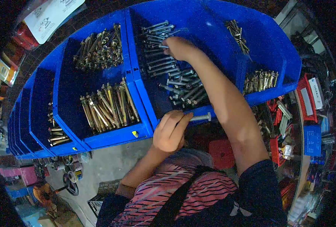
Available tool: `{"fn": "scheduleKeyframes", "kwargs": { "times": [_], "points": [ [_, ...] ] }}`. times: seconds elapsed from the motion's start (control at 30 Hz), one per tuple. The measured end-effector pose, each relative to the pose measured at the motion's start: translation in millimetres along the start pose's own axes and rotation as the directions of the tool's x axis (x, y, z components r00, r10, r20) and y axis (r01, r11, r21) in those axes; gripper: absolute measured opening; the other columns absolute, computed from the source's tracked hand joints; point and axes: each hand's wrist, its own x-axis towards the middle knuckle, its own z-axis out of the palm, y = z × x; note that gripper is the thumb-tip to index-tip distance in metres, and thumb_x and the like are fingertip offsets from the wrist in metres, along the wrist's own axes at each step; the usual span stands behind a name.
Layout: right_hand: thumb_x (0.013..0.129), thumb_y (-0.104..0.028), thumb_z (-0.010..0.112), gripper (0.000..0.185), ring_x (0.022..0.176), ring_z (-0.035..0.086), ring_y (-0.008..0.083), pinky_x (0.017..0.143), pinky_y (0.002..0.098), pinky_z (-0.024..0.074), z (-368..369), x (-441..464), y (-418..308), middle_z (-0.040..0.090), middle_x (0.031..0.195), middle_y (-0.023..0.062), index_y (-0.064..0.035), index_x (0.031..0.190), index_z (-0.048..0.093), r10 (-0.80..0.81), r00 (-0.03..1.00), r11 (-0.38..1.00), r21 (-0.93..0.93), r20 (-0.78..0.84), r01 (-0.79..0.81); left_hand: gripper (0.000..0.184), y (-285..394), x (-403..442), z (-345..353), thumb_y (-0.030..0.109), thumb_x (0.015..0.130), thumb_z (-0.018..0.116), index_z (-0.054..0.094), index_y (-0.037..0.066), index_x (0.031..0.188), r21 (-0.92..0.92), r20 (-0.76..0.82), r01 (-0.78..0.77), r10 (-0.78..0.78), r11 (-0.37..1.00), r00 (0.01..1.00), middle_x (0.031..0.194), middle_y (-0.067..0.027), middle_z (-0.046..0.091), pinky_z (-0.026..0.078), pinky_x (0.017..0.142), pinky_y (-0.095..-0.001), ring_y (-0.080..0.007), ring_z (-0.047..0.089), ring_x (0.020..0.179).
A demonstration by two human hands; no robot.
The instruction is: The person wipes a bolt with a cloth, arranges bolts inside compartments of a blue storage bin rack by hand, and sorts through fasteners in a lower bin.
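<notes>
My left hand [170,130], at the near edge of the blue rack [147,102], is nearly closed: thumb and fingers pinch one end of a silver bolt [201,117], whose shank lies roughly level and whose hex head points to the right. My right hand [177,47] reaches over the edge into the middle bin, fingers curled down at the silver bolts [162,67]. A bright bolt end shows at the fingertips; how far the hand is closed, and whether it grips that piece, I cannot tell.

The silver bolts lie partly in rows and partly crossed, beside and below my right hand; the pinched bolt is apart from them, nearer my body. Left of the divider, long brassy anchors [109,106] lean together in the near compartment, and a heap of washered anchors [100,49] fills part of the far one. To the right, short brassy bolts [260,81] stand clustered near the front, with thin brassy bolts [238,36] in a narrow pile farther back. Beyond the rack's right end sit a red bin [307,99] and a blue box [312,140].
</notes>
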Motion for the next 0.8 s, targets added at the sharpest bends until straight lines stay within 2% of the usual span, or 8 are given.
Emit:
{"fn": "scheduleKeyframes", "kwargs": {
  "times": [0.1,0.17,0.2,0.27,0.6,0.7,0.77,0.8],
  "points": [
    [0.072,-0.011,0.056,0.031,0.087,0.053,0.0323,0.073,0.0396,0.0422,1,1,-2,0.055,0.091,0.0195,-0.0033,0.102,0.051,-0.058,0.996,0.995,0.075,-0.074,0.063,0.035,0,1,0,-0.001,0.054,0.049,0.055,-0.005,0.088,-0.011,-0.010,-0.007,0.007,1.000,1.000,0.079,-0.0154,0.049,0.045,0.066,-0.0334,-0.0283,0.051,0.073],
    [0.066,-0.009,0.054,0.015,0.075,0.055,0.0353,0.065,0.0430,0.0438,2,-3,-6,0.056,0.079,0.0202,-0.0027,0.080,0.055,-0.038,0.981,0.991,0.116,-0.193,0.061,0.035,0,1,0,-0.001,0.053,0.049,0.055,-0.005,0.088,-0.022,-0.020,-0.008,0.007,1.000,1.000,0.079,-0.0153,0.049,0.045,0.066,-0.0334,-0.0283,0.051,0.073],
    [0.066,-0.009,0.054,0.015,0.075,0.055,0.0353,0.065,0.0430,0.0438,2,-4,-8,0.056,0.079,0.0202,-0.0027,0.080,0.055,-0.040,0.981,0.991,0.115,-0.192,0.063,0.035,-1,1,0,-0.001,0.053,0.049,0.054,-0.005,0.088,-0.023,-0.021,-0.009,0.009,1.000,1.000,0.079,-0.0153,0.049,0.045,0.066,-0.0335,-0.0283,0.051,0.073],
    [0.070,-0.011,0.058,0.034,0.088,0.052,0.0319,0.073,0.0405,0.0427,-2,-6,-12,0.054,0.093,0.0176,-0.0054,0.103,0.050,0.039,0.999,0.999,0.001,-0.025,-0.039,0.036,-1,1,0,-0.001,0.053,0.049,0.054,-0.005,0.088,-0.024,-0.023,-0.011,0.010,1.000,1.000,0.079,-0.0153,0.049,0.045,0.066,-0.0337,-0.0284,0.051,0.072],
    [0.069,-0.015,0.058,0.031,0.084,0.054,0.0315,0.070,0.0401,0.0437,1,-6,-9,0.056,0.089,0.0171,-0.0059,0.099,0.053,0.090,0.987,0.996,0.020,-0.135,-0.088,0.036,-1,1,0,-0.001,0.053,0.050,0.054,-0.005,0.088,-0.009,-0.017,-0.014,0.013,1.000,1.000,0.079,-0.0149,0.049,0.045,0.066,-0.0338,-0.0278,0.051,0.073],
    [0.066,-0.017,0.061,0.031,0.080,0.055,0.0314,0.068,0.0377,0.0441,2,1,-2,0.057,0.084,0.0182,-0.0033,0.094,0.055,0.002,0.976,0.995,0.102,-0.220,0.021,0.035,0,0,0,-0.001,0.053,0.050,0.054,-0.005,0.088,-0.009,-0.017,-0.009,0.009,1.000,1.000,0.079,-0.0151,0.049,0.045,0.066,-0.0337,-0.0277,0.051,0.073],
    [0.062,-0.020,0.065,0.035,0.076,0.055,0.0321,0.067,0.0353,0.0441,-21,-4,-13,0.057,0.082,0.0190,0.0005,0.089,0.056,-0.061,0.998,0.985,0.162,0.001,0.061,0.035,0,1,0,-0.001,0.054,0.050,0.054,-0.005,0.088,-0.004,-0.020,-0.004,0.004,1.000,1.000,0.079,-0.0152,0.049,0.045,0.066,-0.0337,-0.0277,0.051,0.073],
    [0.062,-0.020,0.065,0.035,0.076,0.055,0.0321,0.067,0.0353,0.0441,-18,-3,-11,0.057,0.082,0.0190,0.0005,0.089,0.056,-0.066,0.998,0.985,0.160,0.002,0.065,0.035,0,2,0,-0.001,0.054,0.049,0.055,-0.005,0.088,-0.015,-0.019,0.005,-0.005,1.000,1.000,0.079,-0.0153,0.049,0.045,0.066,-0.0336,-0.0277,0.051,0.073]
  ]
}}
